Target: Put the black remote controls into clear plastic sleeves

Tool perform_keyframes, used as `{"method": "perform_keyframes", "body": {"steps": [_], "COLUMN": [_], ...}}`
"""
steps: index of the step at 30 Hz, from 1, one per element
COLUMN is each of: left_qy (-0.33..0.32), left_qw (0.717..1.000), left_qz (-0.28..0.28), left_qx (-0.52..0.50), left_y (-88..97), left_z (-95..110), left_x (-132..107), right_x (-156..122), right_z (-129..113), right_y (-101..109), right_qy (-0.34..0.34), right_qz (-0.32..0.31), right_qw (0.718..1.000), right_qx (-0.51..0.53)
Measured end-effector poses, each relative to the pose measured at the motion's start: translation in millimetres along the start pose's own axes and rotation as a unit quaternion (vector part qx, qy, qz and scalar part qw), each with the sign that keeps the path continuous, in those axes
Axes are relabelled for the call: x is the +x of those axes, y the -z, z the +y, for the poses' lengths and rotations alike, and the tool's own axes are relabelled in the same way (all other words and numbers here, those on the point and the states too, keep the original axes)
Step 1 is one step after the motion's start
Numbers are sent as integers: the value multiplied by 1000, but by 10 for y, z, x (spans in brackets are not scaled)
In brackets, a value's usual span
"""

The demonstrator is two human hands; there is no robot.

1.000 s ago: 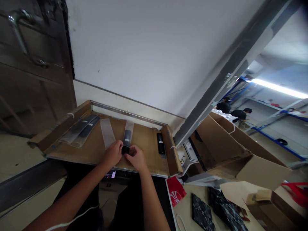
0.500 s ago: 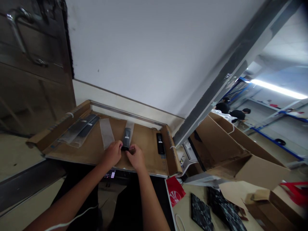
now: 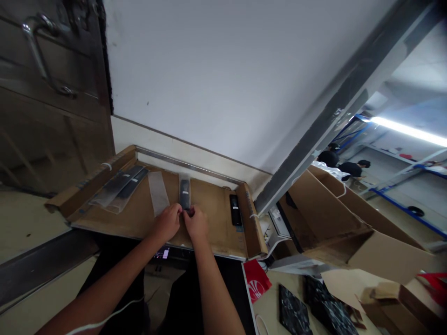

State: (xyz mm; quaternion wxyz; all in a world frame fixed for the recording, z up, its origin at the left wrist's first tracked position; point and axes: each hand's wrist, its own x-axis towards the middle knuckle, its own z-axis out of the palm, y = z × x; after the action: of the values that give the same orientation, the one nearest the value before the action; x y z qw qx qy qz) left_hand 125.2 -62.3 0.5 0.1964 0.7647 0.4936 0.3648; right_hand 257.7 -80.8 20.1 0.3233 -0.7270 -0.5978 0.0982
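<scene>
A dark remote control with a small white label lies inside a clear plastic sleeve at the middle of the cardboard tray. At its near end, my left hand is closed, fingertips pinching the sleeve's edge. My right hand pinches the same end from the other side. To the left lies a flat, frosted sleeve. Further left, sleeved remotes overlap each other. Near the tray's right wall rests a bare black remote control.
The cardboard tray has raised side walls, with a white wall behind it. Right of it stands a large open carton. A red bag and dark patterned packages lie lower right. Other people are in the background.
The remote control has gone further into its sleeve, away from me. Both hands have come closer together at the sleeve's near end. The view has shifted slightly.
</scene>
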Motion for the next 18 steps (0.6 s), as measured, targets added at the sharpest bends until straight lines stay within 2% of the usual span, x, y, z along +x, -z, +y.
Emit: {"method": "perform_keyframes", "body": {"steps": [5, 12, 16, 18], "left_qy": [-19, -16, -19, 13], "left_qw": [1000, 1000, 999, 994], "left_qz": [-3, -8, 6, 17], "left_qx": [1, -11, -50, -111], "left_y": [1, 22, 62, 83], "left_z": [0, 36, 80, 83], "left_x": [-5, -11, -20, -9], "right_x": [65, 185, 172, 131], "right_z": [-54, -77, -68, -45], "right_y": [-39, -56, -45, -28], "right_qy": [14, 37, -1, -26], "right_qz": [32, 54, 55, 55], "right_qw": [997, 992, 995, 998], "right_qx": [-76, -111, -78, -24]}}
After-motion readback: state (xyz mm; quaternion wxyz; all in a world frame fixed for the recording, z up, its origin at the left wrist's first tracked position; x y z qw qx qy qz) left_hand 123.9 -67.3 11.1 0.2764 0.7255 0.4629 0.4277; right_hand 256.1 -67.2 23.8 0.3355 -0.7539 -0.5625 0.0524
